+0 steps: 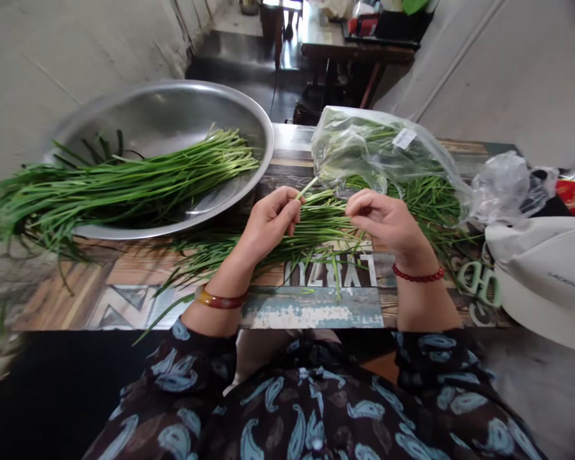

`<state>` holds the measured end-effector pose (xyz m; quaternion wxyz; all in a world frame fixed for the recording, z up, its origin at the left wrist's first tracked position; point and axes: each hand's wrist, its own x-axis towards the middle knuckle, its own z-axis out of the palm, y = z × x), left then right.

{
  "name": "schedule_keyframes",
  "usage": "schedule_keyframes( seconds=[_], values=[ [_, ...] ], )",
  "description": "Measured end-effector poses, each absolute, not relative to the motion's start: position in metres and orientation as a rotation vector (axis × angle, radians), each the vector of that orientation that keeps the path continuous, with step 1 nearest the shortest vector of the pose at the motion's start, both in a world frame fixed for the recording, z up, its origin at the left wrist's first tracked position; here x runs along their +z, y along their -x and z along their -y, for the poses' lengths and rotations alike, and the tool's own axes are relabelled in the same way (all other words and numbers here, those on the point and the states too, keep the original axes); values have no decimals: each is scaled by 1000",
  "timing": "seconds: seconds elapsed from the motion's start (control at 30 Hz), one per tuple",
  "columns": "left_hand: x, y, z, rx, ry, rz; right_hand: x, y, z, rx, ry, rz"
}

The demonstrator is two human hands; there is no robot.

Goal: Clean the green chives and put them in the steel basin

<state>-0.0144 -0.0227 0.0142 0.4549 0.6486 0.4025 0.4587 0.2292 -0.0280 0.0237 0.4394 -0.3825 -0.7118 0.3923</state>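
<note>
My left hand pinches a garlic chive between thumb and fingers. Its pale stem end sticks up to the right, and the green leaf trails down past my wrist toward the table edge. To the right, my right hand is closed with thumb and fingertips together; whether anything small is between them I cannot make out. Under and between both hands lies a loose pile of garlic chives on the table. At the left, a large steel basin holds a thick bundle of chives, leaves hanging over its rim.
Behind my right hand lies a clear plastic bag with more greens. Loose trimmings spread beside it. Farther right are a crumpled plastic bag, green-handled scissors and a white cap overhanging the patterned table's front edge.
</note>
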Motion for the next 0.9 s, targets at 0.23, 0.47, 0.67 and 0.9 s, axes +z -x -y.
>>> schedule_keyframes(
  seconds=[0.23,0.47,0.67,0.9],
  values=[
    [17,15,20,1174,-1859,-1246,3,-240,10,596,1349,1534],
    [14,10,24,1126,-1990,-1313,-5,-240,11,252,1476,2052],
    [9,8,24,1139,-2016,-1299,-11,-232,9,266,1385,2002],
    [12,9,28,1298,-2054,-1336,-1,-210,19,693,1217,1663]
  ],
)
